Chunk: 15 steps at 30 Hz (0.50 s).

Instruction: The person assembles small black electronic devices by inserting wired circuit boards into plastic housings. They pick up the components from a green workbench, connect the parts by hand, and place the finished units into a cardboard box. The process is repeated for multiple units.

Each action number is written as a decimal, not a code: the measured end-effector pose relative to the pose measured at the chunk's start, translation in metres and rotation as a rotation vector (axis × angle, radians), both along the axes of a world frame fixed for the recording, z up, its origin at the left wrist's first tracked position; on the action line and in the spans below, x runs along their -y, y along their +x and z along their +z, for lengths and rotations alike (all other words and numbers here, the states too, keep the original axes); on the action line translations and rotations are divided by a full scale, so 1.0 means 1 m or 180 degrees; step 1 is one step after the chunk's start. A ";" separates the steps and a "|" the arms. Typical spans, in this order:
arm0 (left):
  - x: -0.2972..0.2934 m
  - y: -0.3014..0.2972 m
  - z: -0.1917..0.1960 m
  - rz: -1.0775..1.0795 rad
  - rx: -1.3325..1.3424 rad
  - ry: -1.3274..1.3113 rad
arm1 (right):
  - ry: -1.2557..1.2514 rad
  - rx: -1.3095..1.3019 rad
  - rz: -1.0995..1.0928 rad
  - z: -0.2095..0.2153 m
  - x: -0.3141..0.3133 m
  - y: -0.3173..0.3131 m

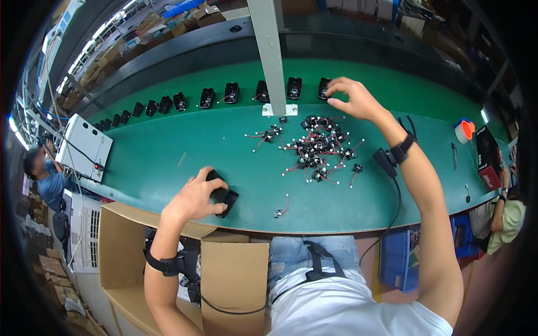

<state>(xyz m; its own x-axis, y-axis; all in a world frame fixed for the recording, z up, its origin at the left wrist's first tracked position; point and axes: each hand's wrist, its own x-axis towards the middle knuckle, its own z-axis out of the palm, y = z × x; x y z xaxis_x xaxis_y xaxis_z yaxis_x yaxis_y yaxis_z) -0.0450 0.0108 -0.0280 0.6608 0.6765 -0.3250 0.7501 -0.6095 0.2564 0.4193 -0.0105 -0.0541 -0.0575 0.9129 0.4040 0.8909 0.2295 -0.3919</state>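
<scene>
My left hand (pixel 193 197) is closed around black plastic housings near the table's front edge. One housing (pixel 228 203) shows below the fingers; another dark piece lies partly hidden under them. At the far side my right hand (pixel 356 98) reaches over the green belt. Its fingertips are on the right edge of a black housing (pixel 323 88), the last one at the right end of a row. Between the hands lies a pile of small black parts (pixel 319 147) with red wires and white plugs. A single wired part (pixel 278 213) sits apart, nearer me.
A grey post (pixel 269 50) rises from the table's far edge. Several open black housings (pixel 231 93) line the belt. A white box-shaped machine (pixel 85 147) stands left. An open cardboard box (pixel 232 274) is below the edge. At right are an orange-and-white roll (pixel 464 131) and another person (pixel 507 218).
</scene>
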 end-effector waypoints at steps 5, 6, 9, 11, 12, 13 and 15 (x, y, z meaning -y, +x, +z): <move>-0.004 0.007 0.011 -0.0699 -0.0325 0.0748 | -0.0282 -0.0187 0.0528 0.029 0.047 -0.035; -0.005 0.012 0.012 -0.0813 -0.0312 0.0754 | -0.0296 -0.0211 0.0575 0.030 0.047 -0.040; -0.005 0.027 0.009 -0.1299 -0.0155 0.1254 | -0.0192 -0.0029 0.0543 0.033 0.035 -0.058; -0.006 0.047 0.009 -0.1010 0.0212 0.0946 | -0.0223 0.0129 0.0468 0.024 0.012 -0.067; -0.007 0.051 0.007 -0.0835 0.0383 0.0796 | -0.0592 0.0231 0.0293 0.023 0.000 -0.084; -0.009 0.054 0.003 -0.1071 0.0894 0.1030 | -0.0522 0.0403 0.0278 0.011 -0.012 -0.098; -0.010 0.065 0.002 -0.0751 0.1482 0.0610 | -0.0453 0.0655 0.0293 -0.006 -0.029 -0.134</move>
